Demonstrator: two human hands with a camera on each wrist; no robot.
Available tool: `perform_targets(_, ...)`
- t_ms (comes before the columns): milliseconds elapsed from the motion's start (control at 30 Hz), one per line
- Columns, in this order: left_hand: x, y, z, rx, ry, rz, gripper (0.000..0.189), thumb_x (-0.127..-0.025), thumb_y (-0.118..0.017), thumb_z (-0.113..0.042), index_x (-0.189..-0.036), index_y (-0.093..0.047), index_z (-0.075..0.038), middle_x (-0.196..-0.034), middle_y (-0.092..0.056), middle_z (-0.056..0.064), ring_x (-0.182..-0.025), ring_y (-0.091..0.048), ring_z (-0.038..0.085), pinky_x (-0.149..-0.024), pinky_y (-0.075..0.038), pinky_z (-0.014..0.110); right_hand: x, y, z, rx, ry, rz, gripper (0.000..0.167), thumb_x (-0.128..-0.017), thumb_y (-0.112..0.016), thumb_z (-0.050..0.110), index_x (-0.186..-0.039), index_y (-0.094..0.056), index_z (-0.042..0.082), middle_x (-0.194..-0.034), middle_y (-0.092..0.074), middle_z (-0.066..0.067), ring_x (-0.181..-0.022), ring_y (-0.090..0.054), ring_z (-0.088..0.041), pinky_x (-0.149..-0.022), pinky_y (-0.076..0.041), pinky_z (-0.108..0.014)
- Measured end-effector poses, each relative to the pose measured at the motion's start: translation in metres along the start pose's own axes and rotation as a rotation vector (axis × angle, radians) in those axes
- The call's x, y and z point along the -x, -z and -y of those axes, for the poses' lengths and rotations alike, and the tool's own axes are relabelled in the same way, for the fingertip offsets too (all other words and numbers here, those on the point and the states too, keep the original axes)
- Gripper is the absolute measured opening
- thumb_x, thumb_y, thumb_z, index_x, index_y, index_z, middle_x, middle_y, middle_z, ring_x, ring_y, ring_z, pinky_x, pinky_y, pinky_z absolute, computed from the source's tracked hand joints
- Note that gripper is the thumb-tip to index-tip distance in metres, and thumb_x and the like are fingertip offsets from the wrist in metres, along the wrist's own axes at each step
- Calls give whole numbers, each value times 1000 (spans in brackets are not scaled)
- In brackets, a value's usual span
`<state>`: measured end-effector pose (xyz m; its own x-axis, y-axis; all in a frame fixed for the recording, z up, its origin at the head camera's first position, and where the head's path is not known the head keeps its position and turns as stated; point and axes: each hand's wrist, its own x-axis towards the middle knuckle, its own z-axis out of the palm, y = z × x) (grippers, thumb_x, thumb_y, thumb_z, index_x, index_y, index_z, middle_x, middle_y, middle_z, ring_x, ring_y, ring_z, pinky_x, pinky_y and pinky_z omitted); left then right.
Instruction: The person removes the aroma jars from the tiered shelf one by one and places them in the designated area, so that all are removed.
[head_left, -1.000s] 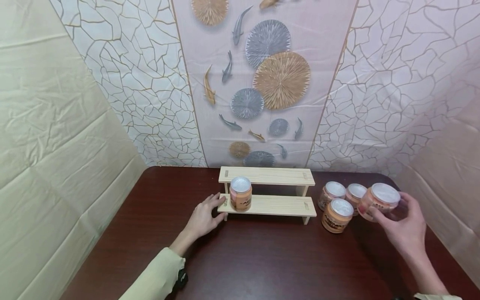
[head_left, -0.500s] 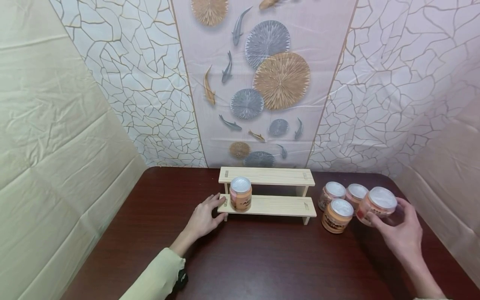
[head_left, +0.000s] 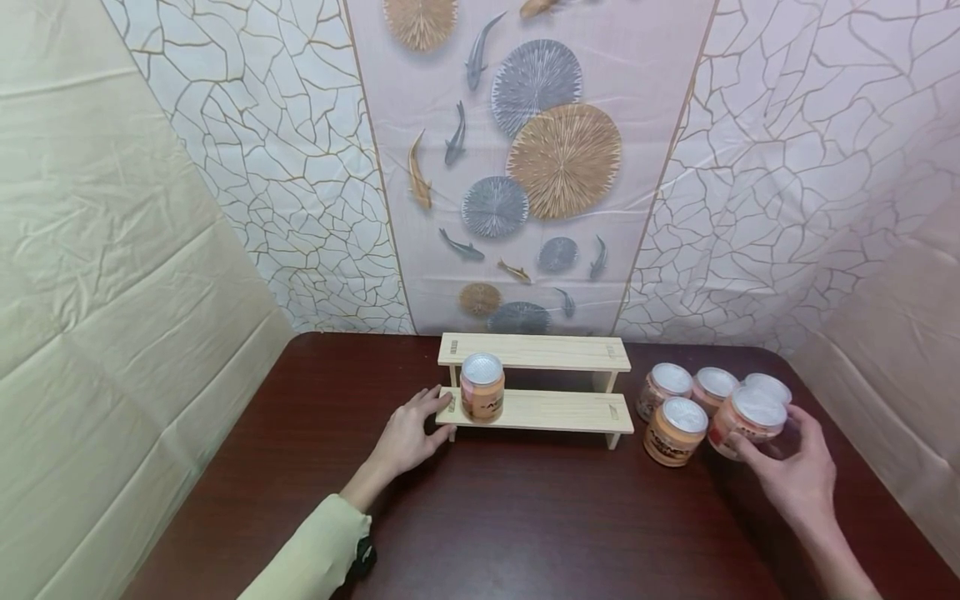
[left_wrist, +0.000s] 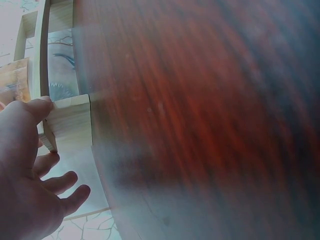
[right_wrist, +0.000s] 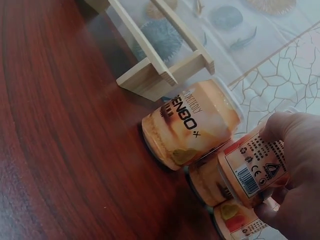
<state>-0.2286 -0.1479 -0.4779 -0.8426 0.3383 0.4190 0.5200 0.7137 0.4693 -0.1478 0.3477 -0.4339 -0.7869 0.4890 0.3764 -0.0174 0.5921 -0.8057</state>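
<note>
My left hand (head_left: 408, 433) grips the left end of a two-step wooden shelf (head_left: 555, 410), its thumb at the front edge of the lower board. On that board's left part stands an orange jar with a silver lid (head_left: 482, 396). On the right, my right hand (head_left: 802, 467) holds a similar jar (head_left: 742, 425) between thumb and fingers, slightly tilted. In the right wrist view the held jar (right_wrist: 255, 170) shows a barcode label and overlaps the jars behind it. Whether it touches the table is hidden.
Several like jars cluster right of the shelf: a front one (head_left: 675, 437), a left one (head_left: 660, 396), a middle one (head_left: 711, 390) and a back right one (head_left: 768, 387), partly covered by the held jar. Dark red table (head_left: 525, 517); patterned cloth (head_left: 562, 167) hangs behind.
My right hand has brought its jar a little left and toward me, uncovering the lid of another jar behind. My left hand and the shelf have stayed put.
</note>
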Motion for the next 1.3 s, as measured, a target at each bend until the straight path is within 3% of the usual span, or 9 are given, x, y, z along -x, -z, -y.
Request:
perform_targets(233, 0, 0, 0, -9, -1, 1, 49, -86, -81, -21, -130, -67, -4, -138, -56, 24, -125, -52, 47, -97, -45, 61, 4, -2, -6, 22, -8, 22, 77, -75, -83, 2, -141, -46, -2, -124, -56, -22, -77, -43, 24, -70, -38, -1)
perform_targets(800, 0, -2, 2, -2, 4, 1, 49, -86, -80, -21, -130, -67, -4, -138, -56, 24, -126, -51, 47, -96, -44, 63, 6, -12, -18, 25, -5, 84, 81, -76, -84, 3, -145, -42, -2, -129, -56, -29, -77, -40, 27, -71, -37, -1)
perform_targets(1000, 0, -1, 1, -1, 3, -3, 50, -86, -81, -21, -130, -67, -4, -138, -56, 24, -126, -51, 47, -96, -45, 63, 8, -15, -20, 48, -6, 77, 80, -74, -84, 2, -144, -45, -1, -129, -57, -29, -82, -37, 24, -75, -34, 0)
perform_targets(1300, 0, 0, 1, 4, -3, -3, 50, -86, -81, -21, -130, -67, -3, -137, -56, 24, -125, -52, 48, -96, -45, 63, 9, -17, -22, 34, -4, 86, 78, -74, -83, 0, -141, -44, -4, -129, -55, -32, -86, -40, 19, -71, -39, 0)
